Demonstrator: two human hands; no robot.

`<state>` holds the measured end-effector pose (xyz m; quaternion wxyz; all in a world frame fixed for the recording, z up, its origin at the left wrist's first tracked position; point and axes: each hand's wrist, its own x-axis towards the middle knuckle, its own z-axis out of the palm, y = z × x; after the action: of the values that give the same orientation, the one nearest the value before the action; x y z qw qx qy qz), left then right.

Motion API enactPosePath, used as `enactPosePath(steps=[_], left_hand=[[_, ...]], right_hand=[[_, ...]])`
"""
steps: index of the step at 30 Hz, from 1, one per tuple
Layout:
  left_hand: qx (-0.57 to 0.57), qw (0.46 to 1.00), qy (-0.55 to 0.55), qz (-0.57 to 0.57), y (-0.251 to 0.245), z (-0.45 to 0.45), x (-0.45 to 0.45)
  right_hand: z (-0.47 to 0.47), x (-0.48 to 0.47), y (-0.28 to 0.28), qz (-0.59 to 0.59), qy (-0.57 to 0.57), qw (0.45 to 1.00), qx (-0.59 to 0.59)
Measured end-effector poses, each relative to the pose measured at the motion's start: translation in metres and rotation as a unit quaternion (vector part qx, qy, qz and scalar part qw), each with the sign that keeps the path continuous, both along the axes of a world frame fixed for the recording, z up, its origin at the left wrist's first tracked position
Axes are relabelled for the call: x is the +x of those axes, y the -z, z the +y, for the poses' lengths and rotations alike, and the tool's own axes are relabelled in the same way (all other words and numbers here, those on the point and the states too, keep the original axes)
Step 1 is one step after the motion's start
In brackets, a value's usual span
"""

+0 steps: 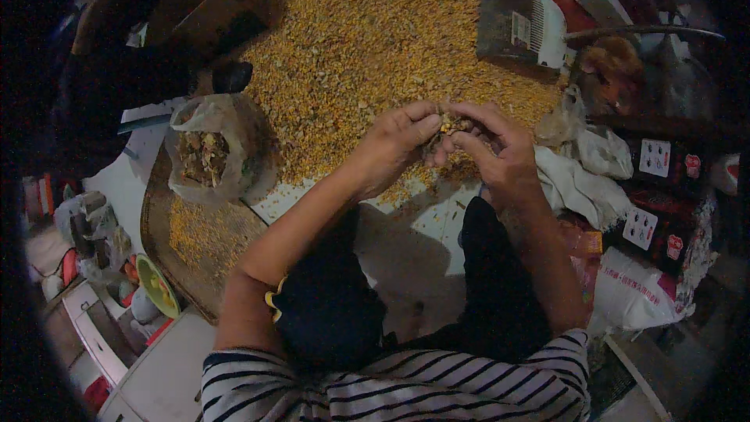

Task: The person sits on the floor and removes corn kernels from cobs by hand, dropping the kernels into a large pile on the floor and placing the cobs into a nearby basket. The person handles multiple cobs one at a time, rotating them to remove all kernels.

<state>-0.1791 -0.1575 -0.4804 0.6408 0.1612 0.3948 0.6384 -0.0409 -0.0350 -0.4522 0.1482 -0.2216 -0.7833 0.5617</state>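
Above the near edge of a wide spread of yellow corn kernels (363,41), my two hands meet at the fingertips. A small clump of corn kernels and chaff (450,123) lies between them. My left hand (394,139) pinches at the clump with thumb and fingers. Curled around its other side is my right hand (499,139), its thumb on top. The fingers hide part of the clump. Pale and brown bits of cob or chaff are mixed among the kernels on the floor.
On the left, a clear plastic bag (234,170) of chaff stands by a woven tray (153,211) with kernels. A cardboard box (193,12) is at the upper left. A grey-and-white slotted appliance (510,23) sits on the corn's right edge, above black boxes (662,228) and a white cloth (577,184).
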Motion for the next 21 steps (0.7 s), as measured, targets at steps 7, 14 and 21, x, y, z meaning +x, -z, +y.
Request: enactPosePath(steps=[7,14,21], left_hand=[[-0.031,0.997,-0.002,0.069,0.008,0.004,0.001],[-0.016,0.980,0.075,0.183,0.009,0.000,-0.003],[-0.037,0.989,0.071,0.125,0.015,0.000,-0.001]], right_hand=[[-0.004,-0.001,0.020,0.010,0.030,0.996,0.082],[-0.002,0.001,0.030,-0.026,-0.009,0.990,0.135],[-0.003,0.005,0.039,-0.029,-0.001,0.992,0.124]])
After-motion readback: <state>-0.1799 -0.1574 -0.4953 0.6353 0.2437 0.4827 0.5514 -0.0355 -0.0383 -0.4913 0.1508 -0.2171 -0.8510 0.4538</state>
